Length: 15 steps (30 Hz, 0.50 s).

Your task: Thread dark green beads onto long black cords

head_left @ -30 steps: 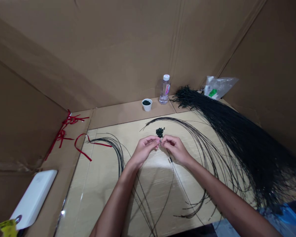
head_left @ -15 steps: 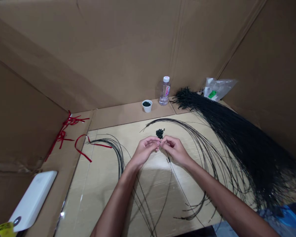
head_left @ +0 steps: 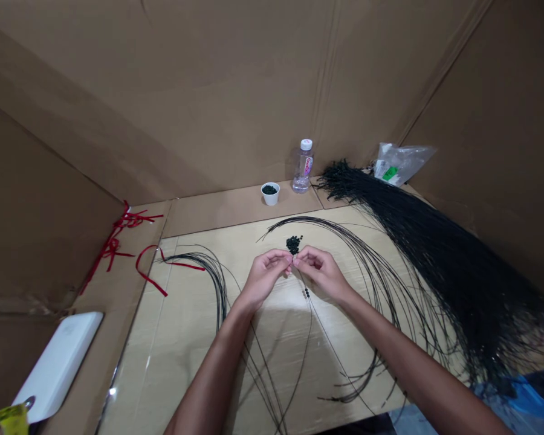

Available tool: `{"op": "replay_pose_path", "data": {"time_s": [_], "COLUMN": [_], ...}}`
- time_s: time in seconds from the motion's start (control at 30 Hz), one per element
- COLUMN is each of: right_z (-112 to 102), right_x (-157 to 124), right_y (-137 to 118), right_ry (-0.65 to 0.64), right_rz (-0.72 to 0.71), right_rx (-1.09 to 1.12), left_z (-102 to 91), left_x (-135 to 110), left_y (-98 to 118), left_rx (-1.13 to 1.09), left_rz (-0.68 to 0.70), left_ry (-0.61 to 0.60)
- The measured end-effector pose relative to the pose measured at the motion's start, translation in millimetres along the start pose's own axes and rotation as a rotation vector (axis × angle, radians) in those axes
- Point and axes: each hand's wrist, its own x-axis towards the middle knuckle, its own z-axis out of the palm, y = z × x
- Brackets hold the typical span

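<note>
My left hand (head_left: 266, 279) and my right hand (head_left: 320, 272) meet at the fingertips above a pale cardboard sheet (head_left: 185, 362). Both pinch a thin black strand (head_left: 309, 320), which runs down from the fingers towards me. A few small dark beads (head_left: 306, 293) sit on it just below my right hand. A small heap of dark green beads (head_left: 294, 244) lies just beyond my fingertips. Loose black strands (head_left: 381, 272) curve around both hands, and the exact bead between my fingers is hidden.
A large black strand bundle (head_left: 439, 260) spreads along the right. Behind stand a white cup of beads (head_left: 270, 193), a water bottle (head_left: 303, 166) and a plastic bag (head_left: 401, 163). Red ribbon (head_left: 147, 272) lies left, a white power bank (head_left: 57, 365) front left. Cardboard walls surround the area.
The small beads on the strand have shifted left, closer beneath my right hand. My hands stay pinched together in nearly the same place.
</note>
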Motion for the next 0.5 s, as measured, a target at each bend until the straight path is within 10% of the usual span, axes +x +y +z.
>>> {"op": "replay_pose_path", "data": {"time_s": [0.5], "right_z": [0.5], "right_x": [0.2], "right_y": [1.8], "right_ry": [0.008], "right_rz": [-0.005], "right_rx": [-0.027], "left_z": [1.2], "left_x": [-1.7], "left_y": [4.2], "left_rx": [-0.007], "left_rz": [-0.029], "left_ry": [0.007]}}
